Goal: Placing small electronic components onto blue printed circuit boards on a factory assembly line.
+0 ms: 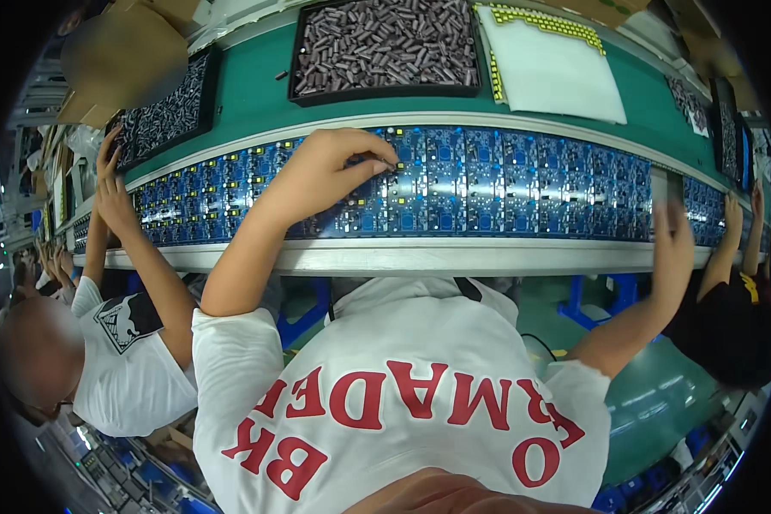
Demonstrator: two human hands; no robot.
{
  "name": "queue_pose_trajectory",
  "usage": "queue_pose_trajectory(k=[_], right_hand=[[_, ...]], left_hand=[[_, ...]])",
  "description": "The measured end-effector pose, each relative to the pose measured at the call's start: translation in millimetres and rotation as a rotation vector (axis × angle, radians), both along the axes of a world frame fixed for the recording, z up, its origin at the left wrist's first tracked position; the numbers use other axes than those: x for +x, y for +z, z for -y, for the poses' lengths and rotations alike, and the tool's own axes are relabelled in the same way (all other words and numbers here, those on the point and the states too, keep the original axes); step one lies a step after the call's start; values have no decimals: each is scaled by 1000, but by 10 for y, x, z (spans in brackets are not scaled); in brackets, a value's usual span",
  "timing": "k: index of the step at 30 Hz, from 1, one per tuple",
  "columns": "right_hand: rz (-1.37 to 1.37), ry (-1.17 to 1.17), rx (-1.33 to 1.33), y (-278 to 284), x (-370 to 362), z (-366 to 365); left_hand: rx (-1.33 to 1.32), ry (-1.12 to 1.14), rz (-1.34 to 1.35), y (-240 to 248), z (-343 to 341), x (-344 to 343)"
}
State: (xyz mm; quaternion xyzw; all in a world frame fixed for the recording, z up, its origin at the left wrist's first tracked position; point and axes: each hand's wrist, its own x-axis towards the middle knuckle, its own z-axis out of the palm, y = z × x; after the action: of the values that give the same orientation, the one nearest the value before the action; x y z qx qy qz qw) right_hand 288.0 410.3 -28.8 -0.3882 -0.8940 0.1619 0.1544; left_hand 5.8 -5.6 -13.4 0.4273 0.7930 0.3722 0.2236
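Blue circuit boards [505, 180] lie side by side in a long row along the rail in front of me. My left hand [330, 171] reaches over the row, thumb and forefinger pinched close above a board near a small yellow part. Whatever sits between those fingertips is too small to make out. Small yellow square parts [289, 202] dot the boards at the left, while those toward the right show few or none. At the right, my right hand [674, 236] is raised by the near rail beside a grey gap in the row; motion blurs its fingers.
Beyond the boards, a black tray [385, 96] holds many dark cylindrical parts. Yellow parts [548, 26] line a white foam sheet [557, 77] to its right. Another black tray [167, 128] stands left. Co-workers' arms [150, 248] reach in at both sides. A metal rail [454, 257] runs nearest me.
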Motion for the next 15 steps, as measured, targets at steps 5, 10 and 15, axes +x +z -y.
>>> queue_pose_trajectory(k=[5,10,15], right_hand=[[-173,306,-24,237,-1230,-11],[-380,672,527,-301,-2318,-32],[-428,567,359,19,-2452,431]], left_hand=[[-43,93,174,5,-92,45],[-41,67,122,-55,-201,108],[46,172,78,-105,-290,204]])
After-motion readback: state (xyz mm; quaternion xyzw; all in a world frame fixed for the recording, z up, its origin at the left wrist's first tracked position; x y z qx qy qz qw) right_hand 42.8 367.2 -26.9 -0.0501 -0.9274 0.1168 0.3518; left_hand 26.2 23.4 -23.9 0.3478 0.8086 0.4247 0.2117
